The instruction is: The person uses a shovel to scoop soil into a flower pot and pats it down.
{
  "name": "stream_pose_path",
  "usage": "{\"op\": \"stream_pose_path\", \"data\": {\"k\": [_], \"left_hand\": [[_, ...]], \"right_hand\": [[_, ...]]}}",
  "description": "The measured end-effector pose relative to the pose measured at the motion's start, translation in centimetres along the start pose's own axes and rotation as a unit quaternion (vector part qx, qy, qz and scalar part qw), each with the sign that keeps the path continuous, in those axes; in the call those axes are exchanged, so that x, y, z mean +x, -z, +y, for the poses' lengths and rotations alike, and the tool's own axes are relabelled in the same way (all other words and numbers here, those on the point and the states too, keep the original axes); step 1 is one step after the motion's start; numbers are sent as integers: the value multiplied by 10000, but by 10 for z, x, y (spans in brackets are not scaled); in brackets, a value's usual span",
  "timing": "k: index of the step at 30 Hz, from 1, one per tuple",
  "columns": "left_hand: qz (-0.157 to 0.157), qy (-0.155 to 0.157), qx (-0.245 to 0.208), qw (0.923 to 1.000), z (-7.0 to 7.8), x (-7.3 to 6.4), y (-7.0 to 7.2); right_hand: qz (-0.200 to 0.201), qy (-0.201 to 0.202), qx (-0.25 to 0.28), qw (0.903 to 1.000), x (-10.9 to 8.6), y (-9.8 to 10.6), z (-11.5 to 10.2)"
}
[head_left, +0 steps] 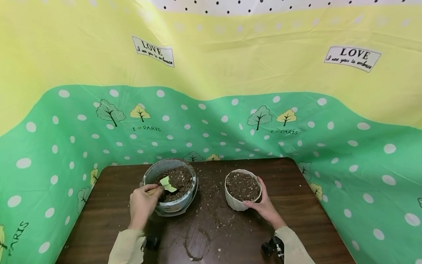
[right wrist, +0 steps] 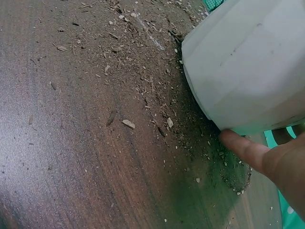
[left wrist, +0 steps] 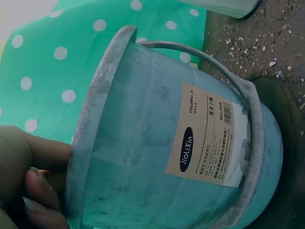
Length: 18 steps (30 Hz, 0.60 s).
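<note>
My left hand (head_left: 141,204) grips the wooden handle of a small trowel (head_left: 168,184) with a light green blade. The blade lies over the dark soil (head_left: 181,176) inside a blue plastic bucket (left wrist: 138,138). In the left wrist view the fingers are at the bucket's rim, and the bucket's wall hides the trowel. On the right, a white faceted flower pot (head_left: 234,204) is filled with soil close to its rim. My right hand (head_left: 266,209) holds this pot by its right side, thumb at the front and fingers around the far side.
Spilled soil and pale bits (head_left: 211,187) lie on the brown wooden table (head_left: 280,242) between bucket and pot. A ring-shaped soil mark (head_left: 197,244) is nearer the front. A green and yellow patterned cloth (head_left: 204,121) hangs behind and at both sides.
</note>
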<state>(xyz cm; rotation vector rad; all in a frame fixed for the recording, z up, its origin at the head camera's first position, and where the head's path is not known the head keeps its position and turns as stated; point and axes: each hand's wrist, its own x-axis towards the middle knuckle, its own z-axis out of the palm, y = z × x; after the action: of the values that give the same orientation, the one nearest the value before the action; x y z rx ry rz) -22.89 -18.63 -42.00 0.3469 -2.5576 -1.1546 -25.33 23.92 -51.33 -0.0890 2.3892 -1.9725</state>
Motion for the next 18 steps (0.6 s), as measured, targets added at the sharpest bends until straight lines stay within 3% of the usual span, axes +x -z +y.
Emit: {"op": "stream_pose_path", "data": {"k": [3,9,18], "left_hand": [[162,15,-182,9997,-1,-1,0],[244,343,-715,9965,-5,-3,1],[437,723,-1526,9847,-7,-4,3]], "right_hand": [[14,9,16,10000,0,0,1],[-24,-46,24,10000,1,-1,1],[-3,-43,19,10000,0,0,0]]}}
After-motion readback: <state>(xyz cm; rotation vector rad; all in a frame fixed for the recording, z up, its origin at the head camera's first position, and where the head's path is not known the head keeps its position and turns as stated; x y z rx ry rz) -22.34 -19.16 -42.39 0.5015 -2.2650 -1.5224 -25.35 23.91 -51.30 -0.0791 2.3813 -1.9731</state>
